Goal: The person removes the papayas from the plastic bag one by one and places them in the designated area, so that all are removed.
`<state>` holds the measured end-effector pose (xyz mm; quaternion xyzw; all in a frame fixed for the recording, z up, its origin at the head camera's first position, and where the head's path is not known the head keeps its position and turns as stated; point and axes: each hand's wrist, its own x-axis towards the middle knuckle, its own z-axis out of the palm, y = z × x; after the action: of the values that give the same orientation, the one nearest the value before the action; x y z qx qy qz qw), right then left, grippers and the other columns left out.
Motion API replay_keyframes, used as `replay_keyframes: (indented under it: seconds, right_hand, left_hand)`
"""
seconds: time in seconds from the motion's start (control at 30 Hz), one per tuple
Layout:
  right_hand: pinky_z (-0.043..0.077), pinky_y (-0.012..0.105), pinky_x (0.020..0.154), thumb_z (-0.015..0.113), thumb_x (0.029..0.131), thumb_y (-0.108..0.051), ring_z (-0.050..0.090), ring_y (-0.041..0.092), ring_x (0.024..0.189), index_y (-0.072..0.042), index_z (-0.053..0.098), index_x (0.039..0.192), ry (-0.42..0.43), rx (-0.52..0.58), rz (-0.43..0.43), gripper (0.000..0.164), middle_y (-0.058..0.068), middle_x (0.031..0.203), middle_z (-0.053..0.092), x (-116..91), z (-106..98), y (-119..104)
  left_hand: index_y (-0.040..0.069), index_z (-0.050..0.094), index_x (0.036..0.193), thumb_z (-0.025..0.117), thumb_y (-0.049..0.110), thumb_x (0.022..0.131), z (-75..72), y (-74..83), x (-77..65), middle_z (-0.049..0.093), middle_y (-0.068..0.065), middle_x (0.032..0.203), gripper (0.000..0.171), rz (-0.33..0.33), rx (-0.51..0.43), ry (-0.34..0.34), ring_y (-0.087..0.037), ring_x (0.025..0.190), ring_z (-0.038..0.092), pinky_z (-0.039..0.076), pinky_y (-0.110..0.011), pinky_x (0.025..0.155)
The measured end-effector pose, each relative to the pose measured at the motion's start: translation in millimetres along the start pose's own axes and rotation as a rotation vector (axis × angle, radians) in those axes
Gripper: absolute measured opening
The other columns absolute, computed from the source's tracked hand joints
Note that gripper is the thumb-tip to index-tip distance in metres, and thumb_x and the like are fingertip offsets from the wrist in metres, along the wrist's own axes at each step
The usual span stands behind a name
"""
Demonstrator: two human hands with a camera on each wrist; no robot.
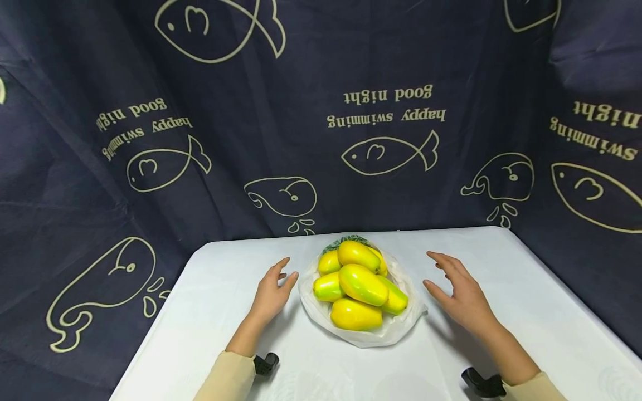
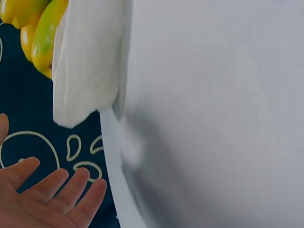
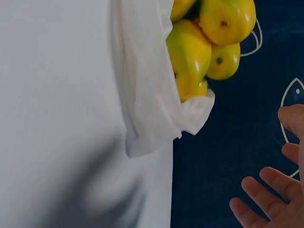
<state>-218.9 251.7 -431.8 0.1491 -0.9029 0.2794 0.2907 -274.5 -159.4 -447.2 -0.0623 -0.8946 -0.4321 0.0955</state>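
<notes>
Several glossy yellow-green fruits (image 1: 362,285), oblong like mangoes or papayas, are heaped in an open white plastic bag (image 1: 371,338). The bag's edge is pushed down around them, and a green print shows at its far side. My left hand (image 1: 271,295) hovers left of the bag, fingers spread and holding nothing. On the other side my right hand (image 1: 463,298) is held apart from the bag, its fingers loosely extended and its palm facing inward. Both wrist views show the bag's white side (image 3: 145,71) with fruits above its edge.
The bag stands on a white-covered table (image 1: 311,367), toward its far edge. Behind hangs a dark blue cloth (image 1: 301,111) with fish and whale outlines and upside-down lettering. Black wrist devices (image 1: 266,363) sit at both beige sleeves (image 1: 228,376).
</notes>
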Motion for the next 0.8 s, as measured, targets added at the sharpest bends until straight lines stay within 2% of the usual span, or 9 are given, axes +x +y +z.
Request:
replay_keyframes:
  seconds: [0.1,0.33,0.53,0.63,0.8]
  right_hand:
    - [0.046,0.015,0.089,0.074,0.089,-0.017,0.060,0.025,0.116,-0.020,0.048,0.147,-0.019,0.036,0.016,0.064,0.006,0.140,0.055,-1.8,3.1,-4.1]
    - [0.057,0.038,0.090,0.071,0.093,-0.021,0.061,0.025,0.118,-0.021,0.046,0.149,-0.084,0.127,0.067,0.061,0.007,0.140,0.055,-4.3,11.1,-15.5]
    - [0.057,0.028,0.090,0.069,0.094,-0.022,0.060,0.024,0.119,-0.025,0.045,0.149,-0.116,0.220,0.075,0.060,0.005,0.142,0.054,-1.5,18.6,-22.2]
    - [0.058,0.033,0.090,0.069,0.094,-0.021,0.059,0.024,0.121,-0.026,0.045,0.149,-0.137,0.252,0.070,0.060,0.005,0.143,0.053,0.5,22.1,-26.4]
    - [0.058,0.037,0.091,0.070,0.093,-0.021,0.059,0.024,0.124,-0.026,0.044,0.150,-0.183,0.306,0.063,0.063,0.005,0.145,0.051,2.5,27.6,-35.7]
  left_hand:
    - [0.012,0.044,0.150,0.058,0.035,0.100,5.6,1.6,-1.7,0.048,-0.017,0.152,0.057,-0.022,-0.051,-0.012,-0.038,0.130,0.057,0.050,-0.054,0.104]
    - [0.016,0.044,0.150,0.054,0.035,0.102,17.9,1.2,-2.7,0.047,-0.018,0.152,0.052,-0.106,-0.170,-0.040,-0.037,0.129,0.058,0.054,-0.050,0.101]
    - [0.017,0.043,0.151,0.052,0.034,0.103,28.2,1.9,1.2,0.044,-0.021,0.153,0.051,-0.170,-0.313,-0.066,-0.042,0.134,0.051,0.052,-0.052,0.103]
    - [0.018,0.044,0.151,0.051,0.034,0.104,33.0,2.5,3.4,0.045,-0.021,0.153,0.051,-0.179,-0.333,-0.063,-0.044,0.137,0.047,0.045,-0.055,0.110]
    - [0.013,0.044,0.151,0.049,0.029,0.105,39.4,3.4,5.0,0.045,-0.023,0.153,0.049,-0.158,-0.386,-0.060,-0.044,0.141,0.043,0.036,-0.057,0.117]
